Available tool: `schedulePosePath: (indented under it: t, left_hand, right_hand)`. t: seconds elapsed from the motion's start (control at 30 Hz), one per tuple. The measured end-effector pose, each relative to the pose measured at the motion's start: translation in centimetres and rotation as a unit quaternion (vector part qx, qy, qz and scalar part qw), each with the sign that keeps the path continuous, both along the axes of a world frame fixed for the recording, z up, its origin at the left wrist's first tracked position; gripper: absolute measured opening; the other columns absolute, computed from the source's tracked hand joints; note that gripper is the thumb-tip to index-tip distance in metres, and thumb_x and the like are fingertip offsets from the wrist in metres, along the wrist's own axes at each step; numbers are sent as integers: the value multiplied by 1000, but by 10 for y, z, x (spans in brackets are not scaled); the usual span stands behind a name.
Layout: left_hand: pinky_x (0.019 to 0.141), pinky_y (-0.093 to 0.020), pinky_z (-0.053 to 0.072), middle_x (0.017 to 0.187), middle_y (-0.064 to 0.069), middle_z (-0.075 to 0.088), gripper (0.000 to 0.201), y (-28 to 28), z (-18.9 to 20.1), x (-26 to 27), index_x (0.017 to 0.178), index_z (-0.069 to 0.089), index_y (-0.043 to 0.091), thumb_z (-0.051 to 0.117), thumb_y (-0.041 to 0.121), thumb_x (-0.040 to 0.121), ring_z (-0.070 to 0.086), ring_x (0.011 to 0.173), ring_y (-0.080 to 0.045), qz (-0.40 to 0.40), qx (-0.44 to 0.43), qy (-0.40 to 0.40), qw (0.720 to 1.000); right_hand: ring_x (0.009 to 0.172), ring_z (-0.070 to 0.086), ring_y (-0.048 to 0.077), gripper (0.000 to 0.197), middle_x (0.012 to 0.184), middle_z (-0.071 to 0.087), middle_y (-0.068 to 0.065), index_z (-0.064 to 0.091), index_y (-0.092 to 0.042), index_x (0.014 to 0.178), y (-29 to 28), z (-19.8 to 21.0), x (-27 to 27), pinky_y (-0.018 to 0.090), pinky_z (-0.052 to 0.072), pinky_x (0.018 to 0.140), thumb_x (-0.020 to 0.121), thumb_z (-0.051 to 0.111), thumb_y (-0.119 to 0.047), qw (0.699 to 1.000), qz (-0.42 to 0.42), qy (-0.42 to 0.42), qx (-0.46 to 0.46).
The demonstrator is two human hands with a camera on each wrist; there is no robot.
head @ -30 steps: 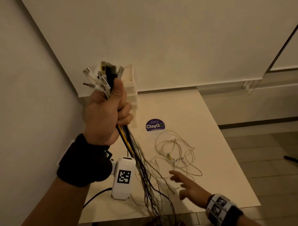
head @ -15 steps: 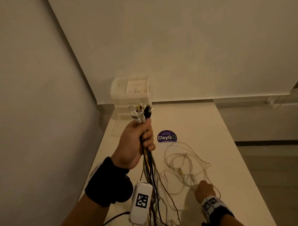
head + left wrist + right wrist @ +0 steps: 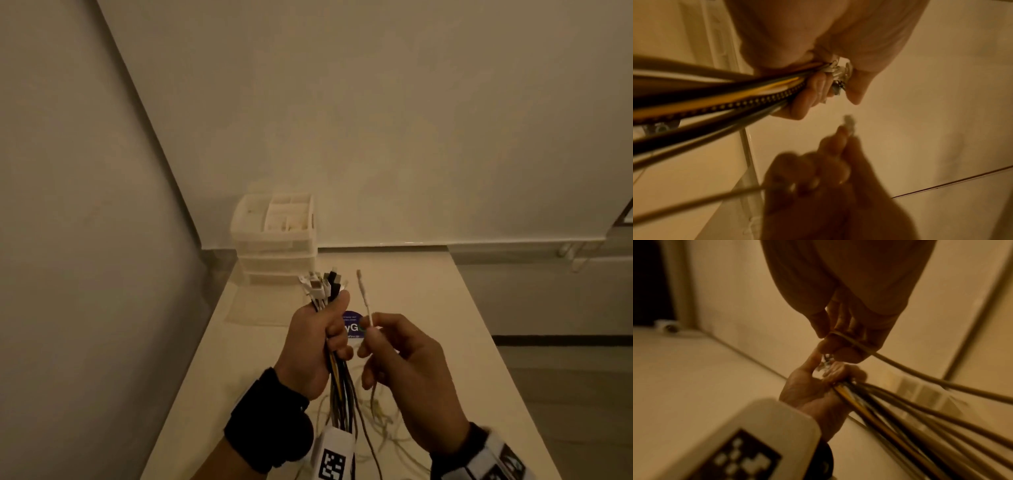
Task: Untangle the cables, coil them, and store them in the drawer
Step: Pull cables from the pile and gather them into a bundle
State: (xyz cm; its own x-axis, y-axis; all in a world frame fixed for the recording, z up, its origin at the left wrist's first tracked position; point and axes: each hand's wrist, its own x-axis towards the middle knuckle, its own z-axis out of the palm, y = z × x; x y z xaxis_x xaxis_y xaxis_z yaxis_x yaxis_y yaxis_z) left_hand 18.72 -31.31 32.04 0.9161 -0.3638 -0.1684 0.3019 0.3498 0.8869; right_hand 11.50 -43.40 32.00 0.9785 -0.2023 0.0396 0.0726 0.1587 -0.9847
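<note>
- Your left hand (image 3: 317,346) fisted a bundle of black, yellow and white cables (image 3: 337,370), plug ends up, seemingly to keep them sorted.
- Your right hand (image 3: 404,370) pinched one thin white cable (image 3: 364,301) just beside it, apparently to add it.
- The white plastic drawer unit (image 3: 275,236) waited at the cream worktop's (image 3: 411,291) far corner.

Drawer unit (image 3: 274,240) at table's (image 3: 428,308) far left corner, behind cables (image 3: 387,421).

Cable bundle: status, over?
Left hand grips cable bundle, plugs up. Right hand pinches one white cable beside it. Loose cables on table; drawer unit beyond.
</note>
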Motion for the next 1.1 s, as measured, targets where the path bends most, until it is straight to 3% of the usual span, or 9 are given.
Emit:
schedulePosePath:
  t: [0.17, 0.27, 0.43, 0.53, 0.67, 0.77, 0.87, 1.0, 1.1]
  left_hand:
    - [64, -37, 50, 68, -7, 52, 26, -25, 4, -14, 83, 59, 9, 65, 34, 88, 58, 65, -23, -11, 12, -48, 999]
    - [64, -33, 52, 69, -6, 51, 29, -28, -1, -13, 83, 59, 8, 53, 33, 96, 55, 64, -18, 24, 68, -60, 996]
    - [58, -34, 49, 60, -6, 47, 37, -10, 7, 4, 77, 47, 7, 38, 35, 100, 51, 56, -21, 35, 65, -81, 994]
    - [69, -48, 56, 53, -1, 38, 34, 10, 22, 20, 77, 44, 10, 37, 38, 96, 54, 46, -22, 43, -1, -70, 997]
    - [39, -20, 36, 51, 5, 29, 34, 35, 35, 37, 74, 41, 18, 42, 48, 89, 26, 35, -8, 37, 2, -87, 996]
    - [37, -16, 19, 51, 7, 29, 33, 52, 47, 46, 72, 39, 19, 44, 49, 87, 22, 34, -5, 58, -2, -126, 990]
    - [38, -16, 19, 51, 7, 30, 35, 73, 56, 55, 73, 42, 18, 47, 49, 88, 22, 34, -5, 69, -5, -154, 986]
    - [38, -19, 27, 42, 9, 40, 30, 66, 43, 40, 57, 58, 21, 74, 33, 79, 31, 33, -8, 44, 199, -248, 947]
    - [43, -10, 33, 41, 15, 52, 11, 39, 32, 19, 70, 69, 13, 77, 12, 78, 41, 36, 5, -24, 265, -284, 921]
  right_hand:
    - [56, 65, 20, 21, 77, 67, -4, 71, -25, 82, 8, 5, 4, 35, 55, 53, 89, 64, -7, 977, -48, -77, -192]
    - [57, 64, 18, 30, 78, 64, -13, 75, -34, 88, 5, -2, 1, 36, 56, 54, 86, 67, -5, 973, -57, -93, -203]
    - [46, 58, 16, 34, 71, 67, -1, 69, -45, 109, -1, -14, -12, 29, 51, 48, 80, 72, -26, 979, -49, -49, -190]
    - [49, 58, 9, 18, 61, 66, 2, 74, -38, 90, -12, -29, -17, 23, 45, 52, 80, 60, -41, 975, -12, -19, -222]
    - [53, 53, 3, 19, 56, 59, -2, 76, -29, 83, -25, -50, -18, 16, 41, 55, 90, 58, -29, 971, 103, 37, -213]
    - [55, 51, 3, 29, 56, 55, -6, 70, -25, 70, -36, -68, -12, 19, 41, 58, 94, 57, -32, 958, 128, 77, -244]
    - [54, 45, 2, 38, 53, 51, -7, 61, -24, 58, -43, -83, -10, 20, 37, 58, 86, 62, -49, 962, 100, 98, -236]
    - [52, 39, 8, 44, 50, 42, -3, 45, -13, 51, -35, -66, 1, 27, 35, 57, 91, 63, -20, 972, 33, 85, -218]
    - [53, 32, 16, 44, 54, 33, 8, 39, -6, 52, -20, -30, 16, 34, 33, 54, 91, 59, -9, 986, -1, 51, -161]
